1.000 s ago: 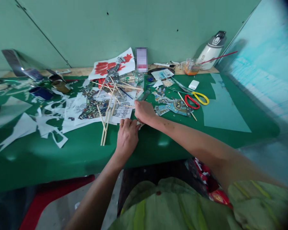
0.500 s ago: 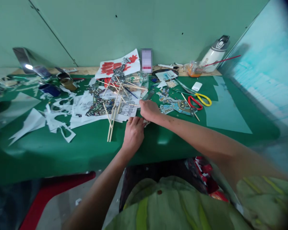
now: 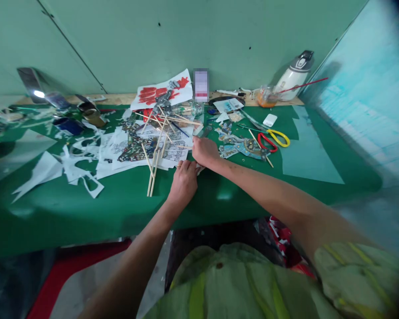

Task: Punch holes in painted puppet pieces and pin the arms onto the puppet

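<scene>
Touching paper, left hand meets right hand; cup holds liquid.

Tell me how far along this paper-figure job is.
Done: white offcuts litter the table, and coloured cut-outs lie beside the scissors. In hand: left hand and right hand meet on a small white piece; grip unclear. Left, probably: printed sheets and loose sticks.

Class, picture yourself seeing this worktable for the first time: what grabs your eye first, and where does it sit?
The two hands, left hand and right hand, meet at the middle of the green table cover, beside a fan of thin wooden sticks lying over printed sheets. Red-and-yellow scissors lie to the right, white paper offcuts sprawl to the left.
</scene>
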A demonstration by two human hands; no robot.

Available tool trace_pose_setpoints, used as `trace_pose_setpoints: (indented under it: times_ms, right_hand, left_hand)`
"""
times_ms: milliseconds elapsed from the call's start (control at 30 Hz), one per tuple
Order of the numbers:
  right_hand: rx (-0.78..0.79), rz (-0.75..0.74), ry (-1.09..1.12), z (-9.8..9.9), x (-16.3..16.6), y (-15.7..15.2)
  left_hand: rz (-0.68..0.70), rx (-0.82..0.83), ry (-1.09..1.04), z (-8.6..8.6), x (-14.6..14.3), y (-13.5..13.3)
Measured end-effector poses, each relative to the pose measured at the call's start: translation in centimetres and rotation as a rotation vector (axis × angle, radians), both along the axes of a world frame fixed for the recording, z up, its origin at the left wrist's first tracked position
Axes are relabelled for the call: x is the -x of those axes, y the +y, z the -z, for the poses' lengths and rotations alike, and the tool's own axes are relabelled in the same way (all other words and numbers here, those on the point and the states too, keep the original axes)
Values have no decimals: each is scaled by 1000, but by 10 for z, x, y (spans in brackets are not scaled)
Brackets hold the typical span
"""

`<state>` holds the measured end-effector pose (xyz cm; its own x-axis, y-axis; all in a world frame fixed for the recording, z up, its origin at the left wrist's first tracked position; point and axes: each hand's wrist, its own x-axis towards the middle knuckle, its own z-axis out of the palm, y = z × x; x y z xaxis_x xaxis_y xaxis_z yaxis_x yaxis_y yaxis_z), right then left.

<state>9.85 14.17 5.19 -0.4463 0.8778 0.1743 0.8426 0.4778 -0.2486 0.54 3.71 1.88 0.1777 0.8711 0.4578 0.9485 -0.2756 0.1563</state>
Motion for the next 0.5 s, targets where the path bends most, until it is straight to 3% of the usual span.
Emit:
trace_pose_setpoints:
  times_ms: [167, 367, 500]
  right_hand:
    - [70, 25, 116, 1, -2, 7]
    - [113, -54, 185, -5, -6, 27]
    - [-29, -73, 119, -31, -10, 20]
  left_hand:
    - [6, -13, -20, 1, 0, 1]
    - [-1, -10, 19, 2, -1, 0]
    - [-4, -3, 8, 2, 0, 0]
